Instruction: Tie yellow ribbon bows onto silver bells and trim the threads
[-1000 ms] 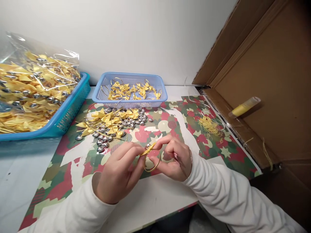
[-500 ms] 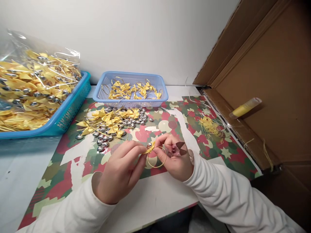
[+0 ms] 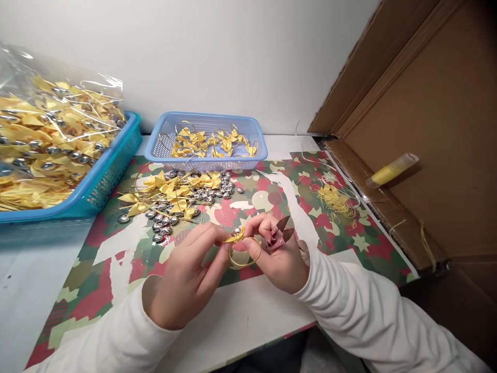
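Surface: white tabletop (image 3: 240, 321) under a glossy paper mat (image 3: 128, 254) printed with red and green stars, against a plain pale wall.
Far left: teal plastic basket (image 3: 108, 176) holding a crinkled clear bag (image 3: 54, 129) packed with yellow ribbon bows and silver beads.
Left of centre: loose pile of yellow bows (image 3: 171, 189) on gold cords, just beside scattered oval silver beads (image 3: 165, 225), smooth and mirror-bright.
Behind: pale blue mesh basket (image 3: 207, 140) with looped bows lying in it.
Left hand (image 3: 186, 280): fingertips pinched on the yellow ribbon bow (image 3: 235, 237), held just above the mat.
Bow: satin, flat-tailed, a silver bead at its knot, a thin gold cord loop (image 3: 244, 254) hanging under it.
Right hand (image 3: 277, 254): thumb and forefinger closed on the bow's other side; lower fingers seem to clasp small thread snips (image 3: 281, 230), reddish blades apart, though the handle is hidden.
Risk: the open blades sit close to the cord and fingers; a slip could likely nick either, or the slick bead could slide off.
Right: tangle of yellow cord offcuts (image 3: 334, 202), then a corrugated cardboard box (image 3: 427, 129) with a yellow tube (image 3: 390, 170) inside.
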Available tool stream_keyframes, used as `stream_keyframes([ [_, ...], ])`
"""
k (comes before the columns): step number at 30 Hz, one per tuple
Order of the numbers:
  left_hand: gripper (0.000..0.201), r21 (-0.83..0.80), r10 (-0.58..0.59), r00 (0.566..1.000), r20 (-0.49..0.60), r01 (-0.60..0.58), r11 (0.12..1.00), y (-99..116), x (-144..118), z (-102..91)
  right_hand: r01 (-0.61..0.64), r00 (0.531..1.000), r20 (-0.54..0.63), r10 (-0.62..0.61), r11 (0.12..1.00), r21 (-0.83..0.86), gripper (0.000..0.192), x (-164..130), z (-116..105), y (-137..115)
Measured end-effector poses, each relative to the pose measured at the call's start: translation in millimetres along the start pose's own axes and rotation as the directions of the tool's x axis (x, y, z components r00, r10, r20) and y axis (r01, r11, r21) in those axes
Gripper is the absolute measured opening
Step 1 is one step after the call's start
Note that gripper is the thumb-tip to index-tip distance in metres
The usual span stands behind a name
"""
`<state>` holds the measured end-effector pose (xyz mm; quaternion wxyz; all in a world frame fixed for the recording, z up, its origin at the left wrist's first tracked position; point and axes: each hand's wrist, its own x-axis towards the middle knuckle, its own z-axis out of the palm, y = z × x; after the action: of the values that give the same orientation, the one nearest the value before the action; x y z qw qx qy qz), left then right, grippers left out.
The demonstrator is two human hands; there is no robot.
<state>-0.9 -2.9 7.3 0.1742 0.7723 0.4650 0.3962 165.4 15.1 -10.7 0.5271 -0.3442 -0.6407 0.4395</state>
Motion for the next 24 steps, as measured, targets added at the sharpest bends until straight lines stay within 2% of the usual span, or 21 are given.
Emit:
stream_keyframes([
  [6,0.017,-0.007,0.013,1.000,0.026,-0.013,1.000,1.8,1.7,-0.7,0.006,0.999,0.038,-0.003,0.998,-0.066,0.031,0.4,-2.1,-3.5],
  [10,0.011,-0.072,-0.010,0.999,-0.038,0.007,0.997,-1.6,-3.0,1.5,-0.014,0.999,0.041,0.016,0.998,-0.058,0.031,-1.4,-1.4,-0.7],
  [14,0.021,-0.179,-0.039,0.995,-0.095,0.022,0.984,-6.9,-9.4,4.3,-0.021,0.999,0.025,0.023,0.998,-0.066,0.032,-2.3,-0.5,0.5],
  [18,0.028,-0.226,0.009,0.996,-0.092,-0.030,0.974,-8.4,-11.6,4.9,-0.017,1.000,0.016,0.018,0.999,-0.047,0.033,-2.0,-0.1,-1.6],
  [21,0.031,-0.277,-0.035,0.994,-0.099,0.006,0.961,-7.9,-12.0,5.2,-0.007,1.000,0.012,0.007,0.999,-0.036,0.033,-2.3,0.0,-2.8],
  [24,0.035,-0.294,-0.021,0.995,-0.094,-0.007,0.956,-7.6,-12.2,5.4,-0.001,1.000,0.013,0.002,0.999,-0.047,0.034,-3.1,0.3,-2.0],
])
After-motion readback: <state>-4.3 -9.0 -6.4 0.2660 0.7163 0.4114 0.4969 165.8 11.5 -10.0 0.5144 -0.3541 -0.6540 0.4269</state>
